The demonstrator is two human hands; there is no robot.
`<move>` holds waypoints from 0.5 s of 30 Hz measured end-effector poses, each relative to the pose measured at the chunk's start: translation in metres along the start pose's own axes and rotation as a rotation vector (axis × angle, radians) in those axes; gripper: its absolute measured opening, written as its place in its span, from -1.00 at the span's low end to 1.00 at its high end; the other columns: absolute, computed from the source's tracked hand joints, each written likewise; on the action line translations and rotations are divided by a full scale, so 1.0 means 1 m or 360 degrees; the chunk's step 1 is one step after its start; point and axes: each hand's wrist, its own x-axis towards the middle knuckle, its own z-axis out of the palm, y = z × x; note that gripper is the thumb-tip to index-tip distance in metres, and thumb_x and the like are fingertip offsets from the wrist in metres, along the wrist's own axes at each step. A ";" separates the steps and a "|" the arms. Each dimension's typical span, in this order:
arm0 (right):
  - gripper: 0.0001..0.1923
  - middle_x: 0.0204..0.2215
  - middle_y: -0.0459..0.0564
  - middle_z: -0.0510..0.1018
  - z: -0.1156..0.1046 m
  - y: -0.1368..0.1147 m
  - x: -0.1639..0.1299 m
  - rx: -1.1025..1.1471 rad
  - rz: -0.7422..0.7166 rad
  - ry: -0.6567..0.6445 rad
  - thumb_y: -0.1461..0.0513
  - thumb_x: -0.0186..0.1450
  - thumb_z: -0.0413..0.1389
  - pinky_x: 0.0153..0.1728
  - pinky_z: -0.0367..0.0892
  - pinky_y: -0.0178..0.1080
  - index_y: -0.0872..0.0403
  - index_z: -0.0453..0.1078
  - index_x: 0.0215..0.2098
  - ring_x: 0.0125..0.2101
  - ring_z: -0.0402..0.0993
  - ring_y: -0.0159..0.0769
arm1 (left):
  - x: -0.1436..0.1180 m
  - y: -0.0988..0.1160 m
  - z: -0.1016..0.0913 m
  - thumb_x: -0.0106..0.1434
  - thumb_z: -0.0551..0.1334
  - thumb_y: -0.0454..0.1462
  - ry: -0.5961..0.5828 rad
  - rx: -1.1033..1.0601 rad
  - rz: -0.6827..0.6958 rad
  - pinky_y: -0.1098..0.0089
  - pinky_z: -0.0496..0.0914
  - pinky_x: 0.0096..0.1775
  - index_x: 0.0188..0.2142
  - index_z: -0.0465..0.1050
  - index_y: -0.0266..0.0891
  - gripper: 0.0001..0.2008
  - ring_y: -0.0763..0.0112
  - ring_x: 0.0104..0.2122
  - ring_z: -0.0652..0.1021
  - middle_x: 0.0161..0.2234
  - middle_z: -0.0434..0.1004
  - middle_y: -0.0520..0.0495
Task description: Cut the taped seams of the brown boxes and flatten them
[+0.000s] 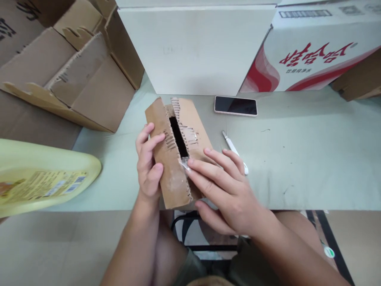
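Observation:
A small brown cardboard box [175, 186] is tilted near the table's front edge. Its two top flaps have torn, ridged edges, and a dark gap shows between them. My left hand [149, 167] grips the box along its left side, thumb and fingers on the near flap. With fingers stretched out, my right hand [226, 186] lies over the right flap. Its fingertips touch a crumpled piece of clear tape [185, 163] at the front end of the gap. A white craft knife [232, 149] lies just beyond my right fingers, partly hidden by them.
A phone [235, 106] lies behind the knife on the pale green tabletop [297, 159]. White cartons [196, 47] line the back. Open cardboard boxes [98, 91] stand at the back left, and a yellow bottle [44, 174] juts in from the left edge.

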 end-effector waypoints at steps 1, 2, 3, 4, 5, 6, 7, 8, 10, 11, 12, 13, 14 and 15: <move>-0.54 0.15 0.06 0.62 0.001 0.002 -0.001 0.0012 -0.0027 0.0027 0.21 0.40 0.09 0.47 -0.04 0.00 0.12 0.40 0.24 0.33 0.34 -0.07 | 0.000 -0.001 0.000 0.43 0.12 0.03 -0.0015 0.0013 0.0010 0.09 0.08 0.48 0.26 0.44 0.17 -0.55 0.11 0.44 0.21 0.42 0.26 0.07; -0.54 0.13 0.07 0.64 0.001 0.004 -0.003 0.0021 -0.0049 0.0056 0.24 0.39 0.11 0.47 -0.03 0.00 0.13 0.41 0.23 0.33 0.35 -0.07 | -0.001 -0.001 0.000 0.43 0.12 0.04 -0.0024 0.0027 0.0015 0.06 0.09 0.48 0.25 0.44 0.16 -0.55 0.09 0.44 0.22 0.41 0.26 0.05; -0.54 0.11 0.07 0.64 0.002 0.006 -0.005 0.0027 -0.0063 0.0089 0.26 0.37 0.11 0.46 0.00 0.01 0.12 0.41 0.23 0.32 0.35 -0.06 | -0.001 -0.002 -0.001 0.43 0.12 0.06 -0.0024 0.0044 0.0018 0.02 0.10 0.48 0.23 0.45 0.15 -0.56 0.07 0.44 0.23 0.40 0.27 0.02; -0.54 0.11 0.08 0.64 0.003 0.007 -0.006 0.0036 -0.0069 0.0122 0.27 0.36 0.12 0.44 0.06 0.03 0.11 0.41 0.22 0.32 0.36 -0.04 | -0.001 -0.002 -0.001 0.43 0.12 0.08 -0.0023 0.0069 0.0011 -0.01 0.10 0.48 0.22 0.45 0.14 -0.56 0.04 0.44 0.24 0.40 0.27 0.00; -0.54 0.13 0.11 0.61 0.004 0.008 -0.008 0.0048 -0.0063 0.0158 0.28 0.35 0.12 0.40 0.14 0.05 0.10 0.41 0.21 0.33 0.35 -0.01 | -0.002 -0.003 -0.001 0.42 0.12 0.11 -0.0017 0.0103 -0.0001 -0.04 0.10 0.47 0.20 0.45 0.13 -0.55 0.02 0.43 0.25 0.39 0.28 -0.02; -0.54 0.17 0.15 0.57 0.004 0.009 -0.009 0.0066 -0.0041 0.0193 0.29 0.34 0.12 0.35 0.23 0.06 0.09 0.41 0.21 0.33 0.35 0.02 | -0.002 -0.003 -0.001 0.42 0.11 0.14 -0.0008 0.0146 -0.0011 -0.06 0.11 0.47 0.17 0.45 0.10 -0.54 0.00 0.43 0.25 0.37 0.29 -0.05; -0.53 0.21 0.19 0.52 0.004 0.009 -0.009 0.0092 -0.0008 0.0213 0.29 0.33 0.12 0.29 0.32 0.06 0.08 0.41 0.21 0.32 0.36 0.03 | -0.003 -0.004 -0.001 0.41 0.10 0.17 -0.0001 0.0194 -0.0026 -0.08 0.12 0.46 0.15 0.46 0.08 -0.52 -0.02 0.43 0.26 0.36 0.30 -0.07; -0.50 0.24 0.22 0.48 0.004 0.010 -0.010 0.0123 0.0027 0.0212 0.29 0.33 0.12 0.23 0.40 0.05 0.08 0.39 0.24 0.30 0.38 0.04 | -0.003 -0.005 -0.001 0.40 0.09 0.19 0.0001 0.0238 -0.0043 -0.10 0.13 0.46 0.13 0.46 0.05 -0.50 -0.04 0.42 0.26 0.34 0.30 -0.09; -0.44 0.22 0.23 0.48 0.003 0.010 -0.009 0.0182 0.0083 0.0156 0.27 0.33 0.12 0.19 0.47 0.04 0.06 0.35 0.30 0.26 0.43 0.02 | -0.004 -0.006 -0.001 0.38 0.08 0.20 0.0011 0.0289 -0.0055 -0.11 0.14 0.45 0.08 0.48 0.01 -0.49 -0.07 0.41 0.27 0.31 0.32 -0.12; -0.42 0.19 0.20 0.52 0.002 0.010 -0.008 0.0207 0.0095 0.0124 0.26 0.33 0.12 0.20 0.47 0.05 0.04 0.33 0.32 0.25 0.45 0.02 | -0.004 -0.007 -0.001 0.38 0.09 0.20 0.0019 0.0297 -0.0051 -0.12 0.14 0.45 0.07 0.49 0.00 -0.50 -0.08 0.40 0.28 0.30 0.33 -0.12; -0.41 0.14 0.16 0.56 0.002 0.010 -0.008 0.0232 0.0091 0.0114 0.25 0.33 0.13 0.21 0.47 0.07 0.03 0.32 0.33 0.23 0.46 0.01 | -0.004 -0.007 -0.001 0.38 0.09 0.19 0.0024 0.0298 -0.0046 -0.13 0.14 0.45 0.06 0.50 0.00 -0.50 -0.08 0.40 0.28 0.30 0.34 -0.12; -0.41 0.10 0.13 0.59 0.002 0.010 -0.007 0.0258 0.0082 0.0126 0.25 0.33 0.13 0.23 0.46 0.08 0.02 0.32 0.33 0.22 0.47 0.01 | -0.004 -0.007 -0.001 0.38 0.09 0.18 0.0028 0.0292 -0.0038 -0.14 0.14 0.45 0.06 0.50 0.00 -0.51 -0.09 0.39 0.28 0.30 0.33 -0.12; -0.40 0.07 0.10 0.61 0.002 0.011 -0.007 0.0289 0.0075 0.0152 0.27 0.32 0.13 0.24 0.45 0.08 0.02 0.32 0.33 0.21 0.48 0.00 | -0.004 -0.007 -0.001 0.38 0.10 0.17 0.0026 0.0283 -0.0027 -0.14 0.14 0.44 0.07 0.49 0.00 -0.52 -0.08 0.39 0.28 0.30 0.33 -0.12; -0.40 0.04 0.08 0.61 0.003 0.011 -0.007 0.0327 0.0068 0.0172 0.29 0.30 0.13 0.24 0.45 0.07 0.01 0.32 0.32 0.18 0.49 -0.03 | -0.003 -0.006 -0.001 0.39 0.10 0.16 0.0019 0.0274 -0.0016 -0.14 0.15 0.44 0.07 0.49 0.01 -0.53 -0.08 0.40 0.28 0.31 0.32 -0.11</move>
